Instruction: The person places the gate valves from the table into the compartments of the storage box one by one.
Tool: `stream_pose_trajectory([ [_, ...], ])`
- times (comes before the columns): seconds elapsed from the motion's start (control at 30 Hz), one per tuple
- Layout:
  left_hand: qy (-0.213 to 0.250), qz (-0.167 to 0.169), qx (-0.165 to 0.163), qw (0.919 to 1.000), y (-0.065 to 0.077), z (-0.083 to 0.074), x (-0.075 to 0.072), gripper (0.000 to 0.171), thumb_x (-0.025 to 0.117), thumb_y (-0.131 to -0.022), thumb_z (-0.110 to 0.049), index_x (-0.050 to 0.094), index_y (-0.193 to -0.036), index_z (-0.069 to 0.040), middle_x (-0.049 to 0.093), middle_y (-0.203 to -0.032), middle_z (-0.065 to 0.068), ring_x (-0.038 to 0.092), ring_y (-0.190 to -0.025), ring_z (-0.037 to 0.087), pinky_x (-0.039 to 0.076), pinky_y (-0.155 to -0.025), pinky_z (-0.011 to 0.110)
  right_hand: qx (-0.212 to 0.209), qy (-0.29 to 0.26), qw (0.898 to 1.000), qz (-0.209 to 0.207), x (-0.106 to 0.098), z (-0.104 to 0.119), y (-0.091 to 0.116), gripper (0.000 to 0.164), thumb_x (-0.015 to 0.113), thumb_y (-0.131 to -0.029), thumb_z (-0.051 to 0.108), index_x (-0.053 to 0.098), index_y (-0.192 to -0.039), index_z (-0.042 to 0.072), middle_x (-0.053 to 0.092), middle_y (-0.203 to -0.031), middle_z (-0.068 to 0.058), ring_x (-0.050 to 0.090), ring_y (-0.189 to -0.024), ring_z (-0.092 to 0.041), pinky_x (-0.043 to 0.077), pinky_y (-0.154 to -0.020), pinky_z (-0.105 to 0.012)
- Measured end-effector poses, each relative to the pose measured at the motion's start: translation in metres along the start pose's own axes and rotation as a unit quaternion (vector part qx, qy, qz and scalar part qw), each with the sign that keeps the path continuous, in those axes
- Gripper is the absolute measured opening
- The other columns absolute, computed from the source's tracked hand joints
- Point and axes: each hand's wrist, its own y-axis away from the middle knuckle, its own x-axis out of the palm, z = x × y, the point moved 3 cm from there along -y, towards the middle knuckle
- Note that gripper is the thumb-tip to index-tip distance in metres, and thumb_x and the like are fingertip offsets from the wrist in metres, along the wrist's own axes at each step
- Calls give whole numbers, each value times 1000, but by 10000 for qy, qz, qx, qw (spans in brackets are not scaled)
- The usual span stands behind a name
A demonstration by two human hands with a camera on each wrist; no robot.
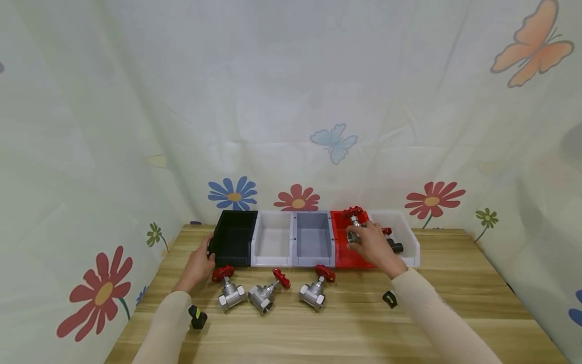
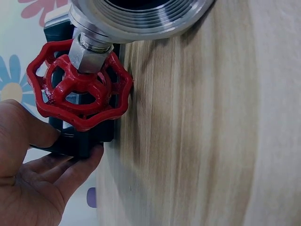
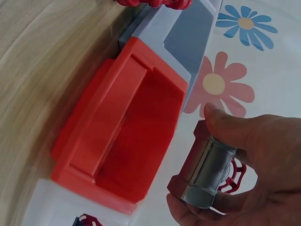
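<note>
"What is carried by the counter point(image 1: 345, 336)?"

"A row of five bins point(image 1: 272, 261) is lined up along the back."

"And what is held?"

"The black bin point(image 1: 233, 261) is gripped at its edge by the fingers of the left hand point(image 1: 199, 264). Over the red bin point(image 3: 101, 122), a handwheel valve point(image 3: 203, 170) is pinched by the fingers of the right hand point(image 1: 377, 247)."

"Others?"

"Three similar valves point(image 1: 260, 299) are laid in front."

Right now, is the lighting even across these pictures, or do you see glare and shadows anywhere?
Head view: mostly soft, even light, though the black bin's interior is very dark; left wrist view: glints on the red handwheel and threaded valve end, with a soft shadow on the wooden table; right wrist view: sheen on the held valve, shadow beside the red bin.
</note>
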Motion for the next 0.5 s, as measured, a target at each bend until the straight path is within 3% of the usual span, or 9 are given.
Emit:
stream_pose_trajectory([
  [0.5, -68, -83, 113, 9999, -2, 1, 0, 63, 49, -95, -3, 24, -152, -3, 55, -128, 38, 58, -97, 36, 48, -90, 55, 586, 14, 9981, -171, 17, 0, -11, 45, 79, -82, 23, 67, -124, 10, 66, -110, -19, 50, -103, -40, 46, -78, -48],
])
